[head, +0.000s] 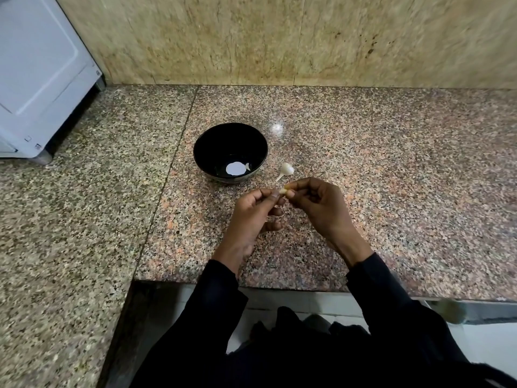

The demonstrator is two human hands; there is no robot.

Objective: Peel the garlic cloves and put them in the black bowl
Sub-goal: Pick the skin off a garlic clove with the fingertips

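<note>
A black bowl (pixel 253 141) stands on the granite counter with one small pale clove (pixel 248 166) lying inside beside a bright reflection. Just right of the bowl lies the rest of a garlic bulb (pixel 286 170) with its stalk pointing toward me. In front of the bowl my left hand (pixel 253 217) and my right hand (pixel 316 204) meet, and both pinch a small garlic clove (pixel 282 191) between their fingertips. Most of the clove is hidden by the fingers.
The speckled granite counter (pixel 391 177) runs wide to the right and wraps round to the left. A white appliance (pixel 39 77) stands at the back left. A stone-tiled wall (pixel 279 37) closes the back. The counter's front edge (pixel 279 285) is near my forearms.
</note>
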